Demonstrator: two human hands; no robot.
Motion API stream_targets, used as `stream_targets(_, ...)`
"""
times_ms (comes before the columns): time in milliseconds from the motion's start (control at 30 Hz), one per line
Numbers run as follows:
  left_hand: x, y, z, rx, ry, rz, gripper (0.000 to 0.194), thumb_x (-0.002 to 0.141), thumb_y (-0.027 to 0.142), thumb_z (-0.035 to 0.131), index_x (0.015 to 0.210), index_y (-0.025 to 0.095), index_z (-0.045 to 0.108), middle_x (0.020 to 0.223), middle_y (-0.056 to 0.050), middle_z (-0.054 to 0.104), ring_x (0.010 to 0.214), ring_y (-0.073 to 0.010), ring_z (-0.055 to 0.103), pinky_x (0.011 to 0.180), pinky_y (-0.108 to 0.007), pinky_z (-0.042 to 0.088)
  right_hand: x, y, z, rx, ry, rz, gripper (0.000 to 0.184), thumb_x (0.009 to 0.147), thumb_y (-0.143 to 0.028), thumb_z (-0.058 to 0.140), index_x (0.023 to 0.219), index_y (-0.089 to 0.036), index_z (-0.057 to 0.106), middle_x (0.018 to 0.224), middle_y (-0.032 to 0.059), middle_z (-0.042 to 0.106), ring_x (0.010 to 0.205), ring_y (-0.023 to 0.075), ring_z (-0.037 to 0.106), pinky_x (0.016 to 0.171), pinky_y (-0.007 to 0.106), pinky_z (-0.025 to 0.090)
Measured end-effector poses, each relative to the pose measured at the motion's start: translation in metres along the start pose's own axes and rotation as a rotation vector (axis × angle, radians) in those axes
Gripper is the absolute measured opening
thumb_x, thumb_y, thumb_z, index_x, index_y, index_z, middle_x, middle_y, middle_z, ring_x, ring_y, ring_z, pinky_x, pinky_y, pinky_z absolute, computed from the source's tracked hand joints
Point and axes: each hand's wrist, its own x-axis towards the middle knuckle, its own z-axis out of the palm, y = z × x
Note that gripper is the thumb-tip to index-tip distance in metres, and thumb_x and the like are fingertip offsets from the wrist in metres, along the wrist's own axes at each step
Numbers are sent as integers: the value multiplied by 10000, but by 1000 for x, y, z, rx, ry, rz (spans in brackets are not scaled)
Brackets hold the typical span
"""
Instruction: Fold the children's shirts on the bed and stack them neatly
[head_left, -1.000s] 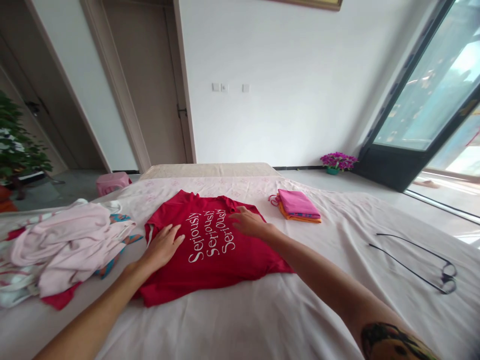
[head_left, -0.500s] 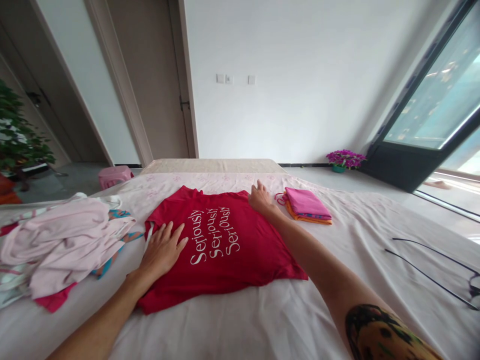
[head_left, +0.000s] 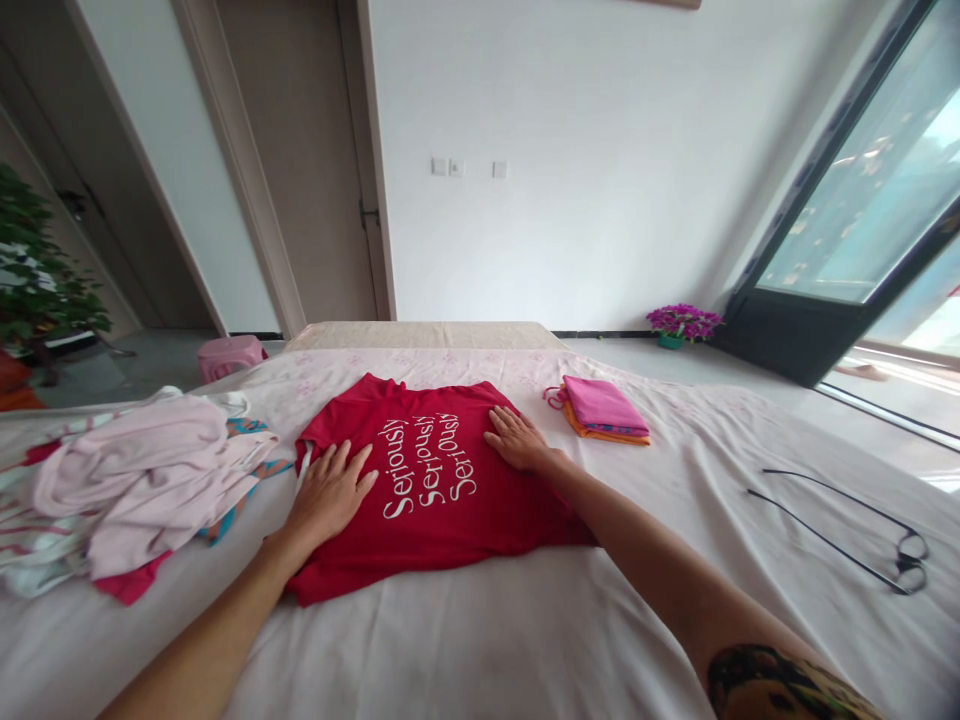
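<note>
A red T-shirt (head_left: 442,535) with white "Seriously" lettering lies spread out on the pale bed sheet (head_left: 465,650). My left hand (head_left: 330,490) rests flat on the shirt's left side, fingers apart, close to a small white strip at its edge. On the right side of the print, my right hand (head_left: 517,438) lies palm down with its fingers stretched over the fabric. Neither hand grips the cloth. Part of the shirt's right edge is hidden under my right forearm.
Left of the shirt is a heap of crumpled clothes (head_left: 157,480). A folded pink and orange stack (head_left: 604,405) sits to the right, with black-framed glasses (head_left: 840,515) nearer me. Beyond the bed are a pink stool (head_left: 231,355) and a purple flower pot (head_left: 682,325).
My right hand has come down from the shirt's far right edge onto the fabric nearer the lettering, and now lies flat. My left hand stays in place. The view has shifted slightly.
</note>
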Motion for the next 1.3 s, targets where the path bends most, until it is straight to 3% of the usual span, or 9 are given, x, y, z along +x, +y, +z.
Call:
stream_targets(200,1,-8,-11,-354,0,56,514,893,394,404,1327,190,589,1448,-114,527,1387,-270,418,1137,-450,326,-25,21,1,-63,12,84,691,1003,-529,195,1570,-134,184,1628,109,172,1500,243,128,1197,463,93)
stream_targets(300,-17,-15,-31,-562,97,-42,487,896,403,360,1241,169,610,1292,-101,643,1194,-215,592,1015,-350,457,-43,23,0,-92,24,106,665,1004,-514,224,1564,-155,217,1615,128,221,1486,276,176,1177,497,132)
stream_targets(367,-38,-23,-48,-553,141,-140,444,914,438,326,1101,193,645,1148,-81,701,1054,-207,647,926,-318,486,-58,24,-4,-87,15,109,651,1004,-506,236,1562,-172,230,1614,125,226,1480,287,191,1163,497,173)
stream_targets(500,-86,-46,-78,-375,-49,-183,431,916,453,296,775,230,636,811,-43,712,790,-213,664,759,-308,472,-88,24,-15,-61,-4,88,630,989,-474,308,1539,-167,298,1591,130,285,1444,312,273,1130,476,253)
stream_targets(700,-125,-45,-90,-464,-348,-232,453,846,585,407,715,223,646,680,-27,673,725,-240,669,674,-303,469,-116,17,-18,-22,26,66,587,976,-438,364,1503,-181,369,1545,133,365,1372,293,392,1093,417,317)
stream_targets(867,-131,-19,-84,-833,-372,-258,554,740,651,560,982,166,669,1004,-85,735,995,-287,676,862,-352,518,-124,15,-2,-43,105,93,563,1001,-428,308,1515,-202,352,1569,108,329,1434,278,293,1141,421,238)
stream_targets(1000,-130,-7,-79,-1005,-305,-265,784,680,588,662,1305,128,544,1313,-167,624,1196,-314,600,995,-408,492,-126,18,7,-26,131,122,558,1007,-452,287,1520,-241,346,1585,78,306,1457,260,248,1166,420,181)
stream_targets(1200,-126,17,-66,-821,25,-66,734,769,393,613,1437,176,399,1466,-135,491,1355,-275,460,1133,-433,371,-126,22,9,2,165,104,548,1002,-460,302,1500,-247,387,1570,74,338,1448,250,270,1169,413,184)
stream_targets(1300,-120,27,-60,-703,71,-90,686,798,315,561,1448,210,365,1345,-110,585,1232,-248,566,1035,-409,463,-127,23,8,5,170,99,542,1002,-451,307,1496,-247,395,1568,72,344,1447,249,274,1169,412,190)
